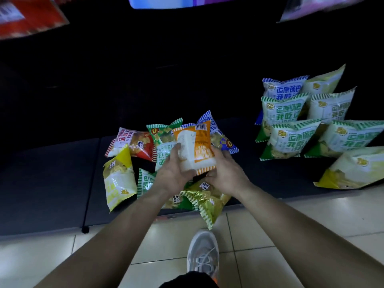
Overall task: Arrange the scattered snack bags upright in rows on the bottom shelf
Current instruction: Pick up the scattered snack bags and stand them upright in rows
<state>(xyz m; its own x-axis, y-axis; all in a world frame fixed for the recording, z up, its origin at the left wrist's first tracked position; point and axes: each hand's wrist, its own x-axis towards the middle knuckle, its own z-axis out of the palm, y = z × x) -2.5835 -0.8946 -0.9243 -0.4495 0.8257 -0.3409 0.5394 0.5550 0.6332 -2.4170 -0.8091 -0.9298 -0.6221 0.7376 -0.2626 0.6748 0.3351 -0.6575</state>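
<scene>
Both of my hands hold an orange and white snack bag above a scattered pile on the dark bottom shelf. My left hand grips its left side and my right hand grips its lower right edge. Beneath it lie a red bag, a yellow bag, a green bag, a blue bag and a gold-green bag that overhangs the shelf's front edge. At the right, several green, blue and yellow bags stand upright in rows.
A yellow bag leans at the far right of the shelf. White floor tiles run along the shelf front, with my grey shoe on them. Packages on an upper shelf show at the top left.
</scene>
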